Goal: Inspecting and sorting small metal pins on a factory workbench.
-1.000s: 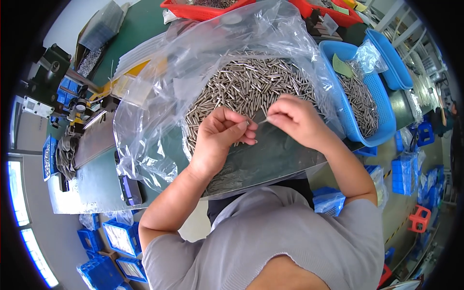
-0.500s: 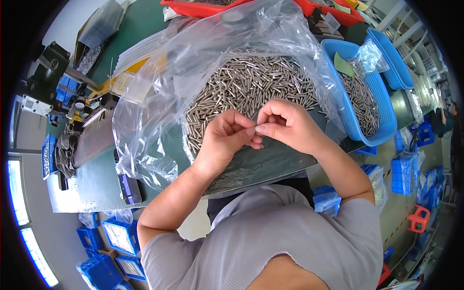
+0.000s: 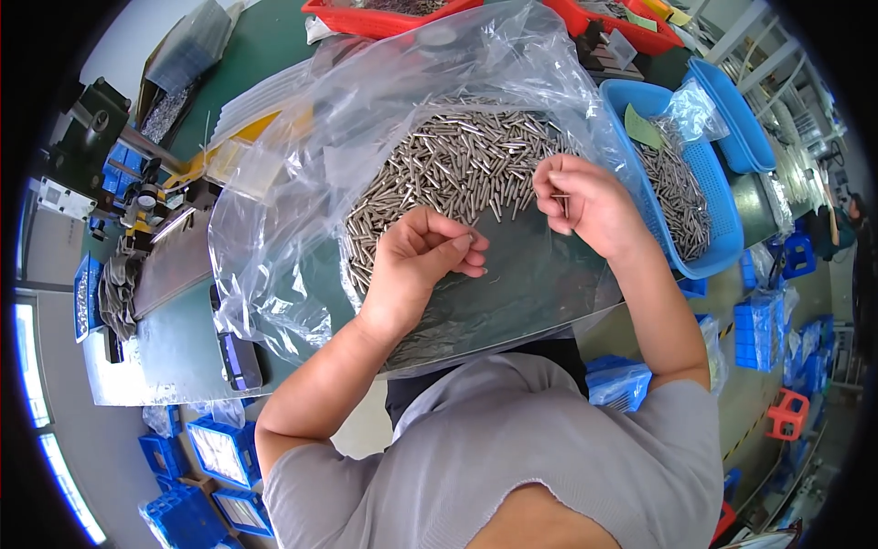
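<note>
A broad heap of small silvery metal pins (image 3: 457,156) lies on a clear plastic bag (image 3: 274,238) on the green table. My left hand (image 3: 419,263) is at the near edge of the heap, thumb and forefinger pinched together; whatever may be between the tips is too small to make out. To the right, my right hand (image 3: 590,203) hovers by the heap's right edge with its fingers curled. A thin metal pin (image 3: 563,203) shows at those fingers.
On the right stands a blue basket (image 3: 722,210) with more metal pins and a green slip. Red trays (image 3: 384,20) sit at the far edge. A metal apparatus (image 3: 91,119) is at far left, and a dark purple-sided box (image 3: 240,359) lies at the near left edge.
My hands were together at the fingertips and are now apart. The right hand has moved right and away from me; the left has stayed nearly in place.
</note>
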The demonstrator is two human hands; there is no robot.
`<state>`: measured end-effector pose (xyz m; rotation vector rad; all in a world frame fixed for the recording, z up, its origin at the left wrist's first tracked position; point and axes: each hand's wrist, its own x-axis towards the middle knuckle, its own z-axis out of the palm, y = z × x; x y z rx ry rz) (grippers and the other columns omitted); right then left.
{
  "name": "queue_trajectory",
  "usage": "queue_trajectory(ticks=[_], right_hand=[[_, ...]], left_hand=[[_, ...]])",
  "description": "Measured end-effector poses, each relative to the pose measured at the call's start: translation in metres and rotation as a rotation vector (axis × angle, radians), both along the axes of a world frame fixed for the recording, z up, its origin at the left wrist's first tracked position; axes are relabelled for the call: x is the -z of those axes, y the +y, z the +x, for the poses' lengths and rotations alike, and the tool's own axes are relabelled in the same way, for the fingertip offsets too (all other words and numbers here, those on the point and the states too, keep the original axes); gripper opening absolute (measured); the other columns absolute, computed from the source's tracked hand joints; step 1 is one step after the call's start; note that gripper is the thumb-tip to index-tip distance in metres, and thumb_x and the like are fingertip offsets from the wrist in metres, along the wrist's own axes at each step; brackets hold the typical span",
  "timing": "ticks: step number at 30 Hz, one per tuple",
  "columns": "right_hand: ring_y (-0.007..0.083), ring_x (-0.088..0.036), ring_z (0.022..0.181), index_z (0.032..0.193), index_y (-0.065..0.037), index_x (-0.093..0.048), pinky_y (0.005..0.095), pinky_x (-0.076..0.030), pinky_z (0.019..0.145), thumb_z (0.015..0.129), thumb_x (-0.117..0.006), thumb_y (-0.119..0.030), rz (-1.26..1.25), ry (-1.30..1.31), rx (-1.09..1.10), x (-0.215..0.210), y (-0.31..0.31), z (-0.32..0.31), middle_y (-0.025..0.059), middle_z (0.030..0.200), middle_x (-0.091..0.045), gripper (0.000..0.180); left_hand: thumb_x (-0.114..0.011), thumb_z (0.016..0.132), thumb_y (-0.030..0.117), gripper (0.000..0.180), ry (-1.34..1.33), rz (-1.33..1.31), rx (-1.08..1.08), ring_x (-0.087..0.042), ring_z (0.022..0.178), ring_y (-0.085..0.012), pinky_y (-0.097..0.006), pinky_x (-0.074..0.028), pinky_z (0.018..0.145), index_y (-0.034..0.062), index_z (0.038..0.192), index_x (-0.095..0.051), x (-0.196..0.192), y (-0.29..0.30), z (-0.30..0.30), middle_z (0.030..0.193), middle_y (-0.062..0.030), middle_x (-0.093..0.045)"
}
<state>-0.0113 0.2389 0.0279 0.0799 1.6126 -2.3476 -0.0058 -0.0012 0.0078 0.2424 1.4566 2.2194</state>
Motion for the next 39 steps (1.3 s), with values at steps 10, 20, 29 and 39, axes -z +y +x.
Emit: queue_trajectory(ticks=[10,20,29,39], right_hand=[[0.0272,-0.06,0.068,0.084,-0.008,-0.059,0.0364,-0.046,0.058,0.075,-0.068,-0.018,1.354,0.774,-0.088,0.021,-0.033,-0.012,0.009,0.074,-0.06,0.016],[0.0241,-0.059,0.065,0.08,-0.005,-0.056,0.0344,-0.045,0.055,0.075,-0.064,-0.009,1.324,0.8,-0.23,0.009,-0.025,0.01,0.0085,0.075,-0.059,0.011],[-0.0003,-0.045,0.062,0.08,-0.003,-0.059,0.0167,-0.036,0.054,0.082,-0.063,-0.006,0.377,0.315,0.029,0.009,-0.035,0.018,-0.0059,0.07,-0.054,0.006],[0.0048,-0.056,0.073,0.085,-0.002,-0.061,0.02,-0.045,0.065,0.084,-0.06,-0.002,0.43,0.41,-0.036,0.007,-0.05,0.022,-0.0006,0.08,-0.06,0.001]], left_hand=[[-0.051,0.088,-0.002,0.006,-0.023,0.017,0.008,-0.064,0.076,-0.0188,-0.032,-0.055,0.071,-0.0023,0.093,-0.053,-0.002,-0.001,0.0,0.09,-0.016,-0.064],[-0.053,0.087,-0.002,0.005,-0.047,0.031,0.038,-0.064,0.076,-0.0192,-0.031,-0.055,0.07,-0.0044,0.092,-0.052,0.0,-0.001,-0.001,0.09,-0.016,-0.064],[-0.051,0.088,-0.002,0.007,-0.122,0.097,0.117,-0.065,0.078,-0.0207,-0.033,-0.056,0.071,-0.0022,0.094,-0.054,0.002,-0.001,-0.001,0.092,-0.0187,-0.064],[-0.053,0.087,-0.003,0.006,-0.123,0.112,0.078,-0.065,0.077,-0.0224,-0.032,-0.056,0.07,-0.0053,0.092,-0.052,0.002,0.0,0.0,0.088,-0.0176,-0.064]])
